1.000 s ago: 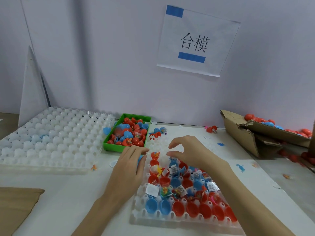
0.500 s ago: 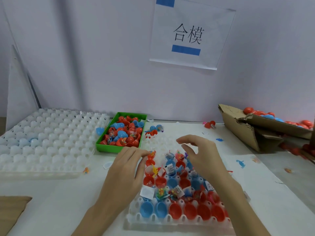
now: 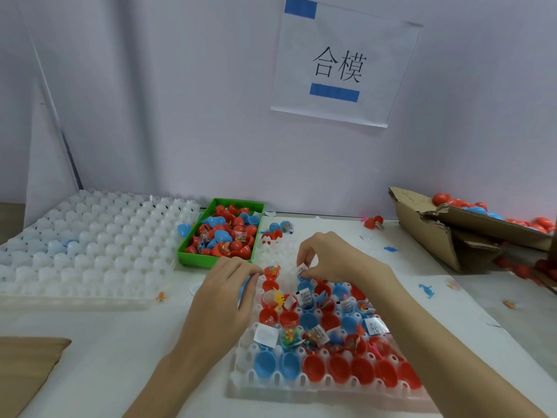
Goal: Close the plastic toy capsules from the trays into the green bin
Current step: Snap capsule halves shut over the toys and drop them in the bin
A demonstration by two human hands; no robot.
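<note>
Capsule halves (image 3: 313,365), red and blue, fill the white tray (image 3: 241,369) at lower centre of the bench (image 3: 90,342); closed ones sit in the green bin (image 3: 187,254), mid-frame. Right hand (image 3: 328,257) pinches a blue half with a paper slip (image 3: 301,271) at the tray's far end. Left hand (image 3: 226,294) lies curled over a blue piece (image 3: 242,289) at the tray's left edge, grip state can't tell.

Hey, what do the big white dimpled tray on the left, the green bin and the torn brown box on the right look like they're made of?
The big white dimpled tray looks like thin moulded plastic, semi-translucent with a soft sheen on its bumps. The green rectangular bin seems rigid plastic: even bright colour, smooth straight walls. The torn brown box is likely corrugated cardboard, matte, with ragged torn edges and bent flaps.
</note>
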